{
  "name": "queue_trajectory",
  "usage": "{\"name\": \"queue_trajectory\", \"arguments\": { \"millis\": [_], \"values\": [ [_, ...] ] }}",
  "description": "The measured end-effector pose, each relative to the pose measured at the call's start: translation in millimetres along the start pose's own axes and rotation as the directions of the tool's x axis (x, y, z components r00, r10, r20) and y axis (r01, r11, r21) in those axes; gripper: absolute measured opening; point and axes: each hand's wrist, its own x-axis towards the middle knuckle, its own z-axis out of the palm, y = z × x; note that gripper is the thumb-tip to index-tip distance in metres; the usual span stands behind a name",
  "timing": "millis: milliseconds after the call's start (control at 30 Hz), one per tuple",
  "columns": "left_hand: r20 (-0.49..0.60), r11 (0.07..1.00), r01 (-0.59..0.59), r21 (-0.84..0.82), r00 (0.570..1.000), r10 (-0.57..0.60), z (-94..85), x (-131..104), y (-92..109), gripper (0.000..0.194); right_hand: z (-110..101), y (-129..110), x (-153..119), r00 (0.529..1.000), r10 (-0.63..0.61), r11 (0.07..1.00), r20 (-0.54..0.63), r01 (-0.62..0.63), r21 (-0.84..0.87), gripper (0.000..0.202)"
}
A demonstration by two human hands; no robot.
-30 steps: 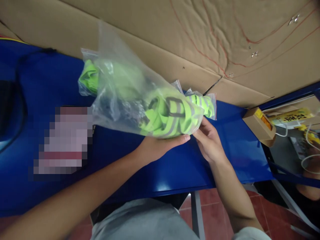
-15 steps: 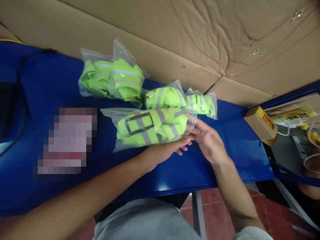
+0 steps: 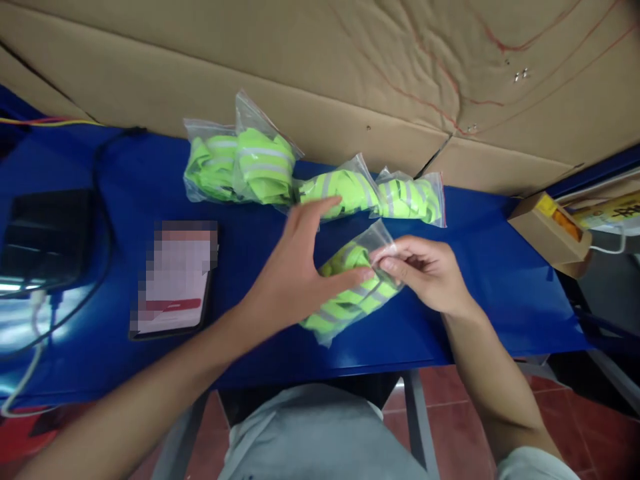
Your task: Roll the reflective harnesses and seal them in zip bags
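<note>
Pinching clear bag of lime fabric in right hand | spreading left hand wide, partly over bag | set before four similar bags

The left hand is bare, and the left forearm behind it is bare as far as it shows, slim at the wrist and widening away from the hand. The right hand and right forearm are bare too. Up the arm from the right hand is a short, pale grey sleeve. Below both hands shows a matching shirt, faintly blue-green, softly creased.
</note>
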Motion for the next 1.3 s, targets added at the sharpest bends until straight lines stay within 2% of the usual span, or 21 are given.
{"name": "queue_trajectory", "arguments": {
  "millis": [67, 133, 167, 233, 300, 367, 433, 500, 600, 667, 767, 867, 967, 1067, 1200, 1300],
  "values": [
    [0.111, 0.979, 0.187, -0.080, 0.978, -0.178, -4.4, 13.2, -19.0, 0.060, 1.0, -0.2, 3.4, 0.994, -0.087, 0.993, 0.061, 0.092, -0.071, 0.014],
    [0.208, 0.927, 0.316, -0.202, 0.939, -0.275, -6.4, 18.0, -30.5, 0.048, -3.9, 0.0, 7.8, 0.978, -0.188, 0.961, 0.091, 0.202, -0.189, 0.015],
    [0.222, 0.902, 0.335, -0.271, 0.934, -0.280, -7.2, 17.8, -32.8, 0.044, -7.5, 0.3, 9.9, 0.971, -0.216, 0.938, 0.108, 0.236, -0.252, 0.016],
    [0.186, 0.874, 0.302, -0.382, 0.951, -0.248, -9.1, 15.5, -33.4, 0.044, -13.7, 2.3, 13.2, 0.968, -0.202, 0.910, 0.151, 0.242, -0.336, 0.018],
    [0.188, 0.861, 0.299, -0.412, 0.952, -0.241, -11.6, 14.0, -33.6, 0.045, -14.3, 7.3, 14.6, 0.970, -0.136, 0.936, 0.199, 0.192, -0.294, 0.016],
    [0.200, 0.873, 0.313, -0.375, 0.947, -0.253, -13.6, 14.9, -36.8, 0.042, -8.5, 14.8, 13.8, 0.971, -0.086, 0.980, 0.221, 0.123, -0.159, 0.014],
    [0.171, 0.895, 0.306, -0.324, 0.950, -0.263, -14.0, 17.2, -41.8, 0.040, 0.1, 22.5, 11.3, 0.979, -0.033, 0.999, 0.203, 0.038, -0.019, 0.016],
    [0.092, 0.917, 0.280, -0.283, 0.960, -0.265, -12.6, 19.0, -45.8, 0.037, 6.4, 27.9, 8.5, 0.987, 0.065, 0.994, 0.148, -0.077, 0.073, 0.022],
    [-0.024, 0.931, 0.253, -0.262, 0.963, -0.269, -9.0, 19.4, -47.8, 0.040, 7.5, 29.5, 6.4, 0.970, 0.222, 0.967, 0.101, -0.232, 0.105, 0.030],
    [-0.060, 0.931, 0.245, -0.270, 0.961, -0.270, -7.4, 18.2, -47.8, 0.042, 4.6, 27.1, 6.6, 0.964, 0.254, 0.964, 0.079, -0.260, 0.065, 0.032],
    [-0.014, 0.923, 0.245, -0.296, 0.965, -0.261, -7.9, 15.3, -48.1, 0.041, -0.5, 23.0, 7.0, 0.981, 0.193, 0.981, 0.025, -0.193, -0.016, 0.034],
    [0.047, 0.906, 0.279, -0.317, 0.959, -0.279, -9.2, 12.2, -47.6, 0.043, -4.1, 21.5, 5.8, 0.994, 0.083, 0.996, 0.073, -0.079, -0.050, 0.019],
    [0.034, 0.891, 0.290, -0.349, 0.954, -0.297, -7.9, 10.1, -45.6, 0.044, -4.5, 21.4, 3.3, 0.995, -0.015, 0.996, 0.103, 0.024, -0.084, 0.008],
    [0.018, 0.902, 0.259, -0.345, 0.963, -0.269, -5.8, 9.3, -43.7, 0.039, -4.3, 19.0, 0.9, 0.989, -0.121, 0.969, 0.087, 0.137, -0.204, 0.013],
    [0.143, 0.849, 0.371, -0.377, 0.929, -0.342, -9.6, 9.2, -40.5, 0.033, -12.5, 11.9, -0.8, 0.937, -0.166, 0.954, 0.308, 0.232, -0.189, 0.010],
    [0.268, 0.811, 0.427, -0.400, 0.900, -0.342, -15.6, 9.3, -36.3, 0.032, -23.5, 9.1, -2.1, 0.935, -0.126, 0.954, 0.331, 0.205, -0.218, 0.019]
  ]
}}
